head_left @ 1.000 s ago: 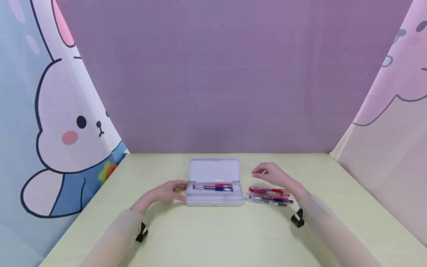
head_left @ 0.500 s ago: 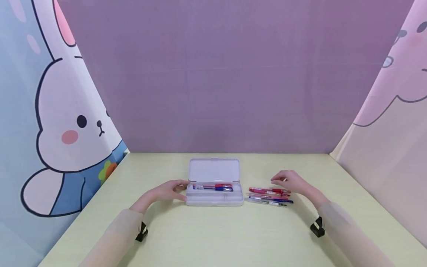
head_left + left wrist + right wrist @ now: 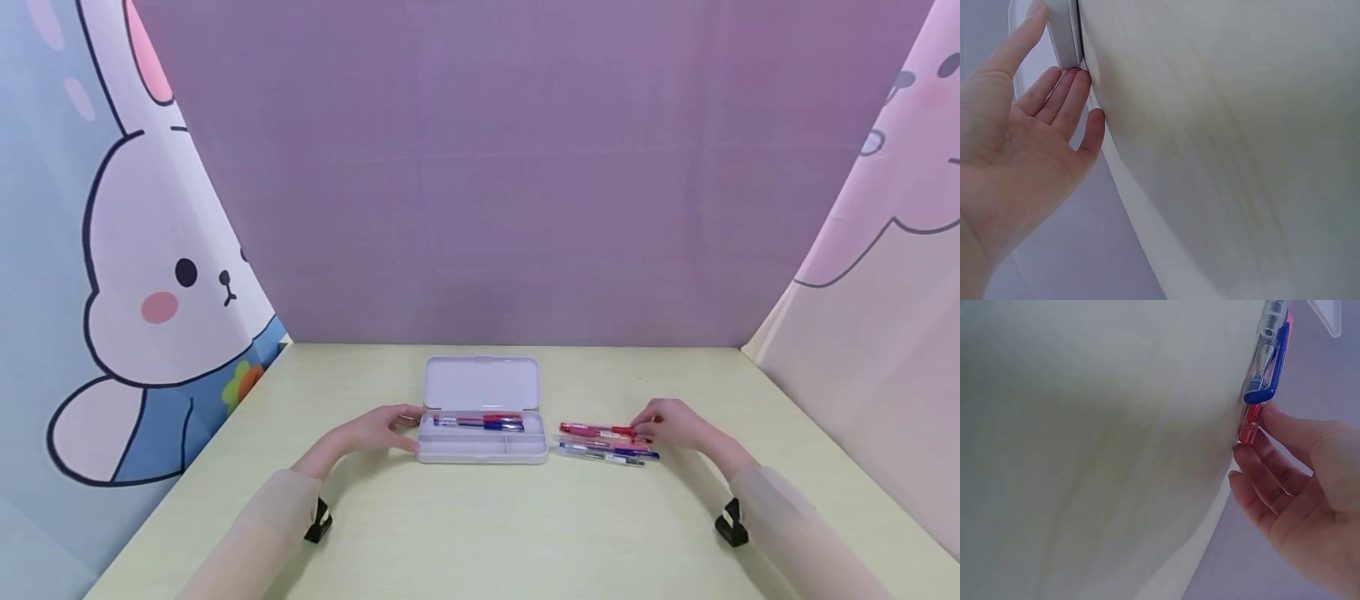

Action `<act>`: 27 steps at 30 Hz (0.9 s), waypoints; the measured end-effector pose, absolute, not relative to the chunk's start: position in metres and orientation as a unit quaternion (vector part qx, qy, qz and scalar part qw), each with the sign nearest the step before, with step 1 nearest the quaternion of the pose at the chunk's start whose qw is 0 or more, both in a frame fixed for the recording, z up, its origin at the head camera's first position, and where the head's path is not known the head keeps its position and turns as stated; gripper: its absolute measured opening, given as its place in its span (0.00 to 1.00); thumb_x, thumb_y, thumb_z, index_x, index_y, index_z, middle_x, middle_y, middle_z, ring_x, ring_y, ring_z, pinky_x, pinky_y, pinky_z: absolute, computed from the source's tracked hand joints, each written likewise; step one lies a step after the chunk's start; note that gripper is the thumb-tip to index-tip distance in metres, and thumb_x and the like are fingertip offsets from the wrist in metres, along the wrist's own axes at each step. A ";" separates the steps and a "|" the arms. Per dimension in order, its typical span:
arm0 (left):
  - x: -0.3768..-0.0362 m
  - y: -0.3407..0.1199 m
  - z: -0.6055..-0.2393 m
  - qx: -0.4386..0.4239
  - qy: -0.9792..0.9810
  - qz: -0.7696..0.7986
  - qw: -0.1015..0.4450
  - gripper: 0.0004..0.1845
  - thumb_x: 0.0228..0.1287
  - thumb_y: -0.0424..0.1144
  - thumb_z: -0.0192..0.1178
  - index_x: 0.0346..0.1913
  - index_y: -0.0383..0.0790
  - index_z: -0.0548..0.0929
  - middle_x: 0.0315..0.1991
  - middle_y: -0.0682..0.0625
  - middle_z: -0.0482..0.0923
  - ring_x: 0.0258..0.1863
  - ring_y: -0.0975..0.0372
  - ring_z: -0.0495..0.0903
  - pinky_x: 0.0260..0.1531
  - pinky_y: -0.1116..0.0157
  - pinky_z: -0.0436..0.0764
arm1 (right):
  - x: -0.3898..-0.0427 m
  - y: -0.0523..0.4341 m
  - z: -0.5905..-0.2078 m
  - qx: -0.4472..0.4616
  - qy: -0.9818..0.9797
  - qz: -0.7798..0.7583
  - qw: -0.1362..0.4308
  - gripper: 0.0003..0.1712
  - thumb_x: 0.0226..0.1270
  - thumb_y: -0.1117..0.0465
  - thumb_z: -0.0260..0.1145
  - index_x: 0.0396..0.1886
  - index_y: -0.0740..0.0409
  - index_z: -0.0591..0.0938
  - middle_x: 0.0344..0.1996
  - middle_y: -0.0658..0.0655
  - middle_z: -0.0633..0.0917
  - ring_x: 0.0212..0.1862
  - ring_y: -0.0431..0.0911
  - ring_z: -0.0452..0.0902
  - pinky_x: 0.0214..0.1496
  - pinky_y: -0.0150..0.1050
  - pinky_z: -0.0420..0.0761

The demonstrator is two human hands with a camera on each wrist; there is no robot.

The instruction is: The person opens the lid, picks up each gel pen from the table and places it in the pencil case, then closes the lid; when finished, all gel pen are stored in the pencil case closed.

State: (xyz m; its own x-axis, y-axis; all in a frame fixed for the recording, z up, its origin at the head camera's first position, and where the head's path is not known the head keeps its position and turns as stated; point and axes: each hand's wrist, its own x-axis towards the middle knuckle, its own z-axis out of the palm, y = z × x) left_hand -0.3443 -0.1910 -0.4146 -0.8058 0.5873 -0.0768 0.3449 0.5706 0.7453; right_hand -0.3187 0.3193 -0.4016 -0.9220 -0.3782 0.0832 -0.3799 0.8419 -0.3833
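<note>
A white pencil case (image 3: 461,457) lies with its lid up; a red pen (image 3: 502,417) and a blue pen (image 3: 502,426) rest in its back compartment. My left hand (image 3: 378,427) touches the case's left end, thumb at the front corner and fairly straight fingers toward the back, as the left wrist view also shows. To the right of the case lies a loose group of pens (image 3: 600,446), red, pink, blue and dark. At the right end of this group my right hand (image 3: 671,423) pinches the end of a red pen (image 3: 1249,430) between thumb and fingers.
The case's front has a long compartment and a small one (image 3: 525,444). Its lid (image 3: 482,382) leans back. A pale wooden table (image 3: 480,533) ends at a purple curtain (image 3: 480,183), with printed cloths (image 3: 172,233) at the sides. Black wrist cameras (image 3: 318,523) sit on both wrists.
My right hand has moved right and down, from above the back of the pens to their right end, and now pinches a red pen. My left hand has stayed at the case.
</note>
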 end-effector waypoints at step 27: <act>-0.347 -0.191 -0.417 0.266 0.870 0.383 0.159 0.37 0.55 0.44 0.68 0.65 0.34 0.67 0.64 0.37 0.67 0.62 0.44 0.69 0.63 0.48 0.67 | -0.320 0.320 -0.405 0.178 -0.961 0.213 -0.022 0.07 0.59 0.68 0.65 0.37 0.63 0.85 0.35 0.57 0.84 0.38 0.47 0.76 0.42 0.45 0.78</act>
State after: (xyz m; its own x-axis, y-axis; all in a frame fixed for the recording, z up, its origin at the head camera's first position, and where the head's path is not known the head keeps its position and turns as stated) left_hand -0.3469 -0.1906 -0.4170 -0.8085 0.5840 -0.0725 0.3408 0.5650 0.7514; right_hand -0.3200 0.3203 -0.4046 -0.9359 -0.3508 0.0331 -0.3320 0.8464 -0.4165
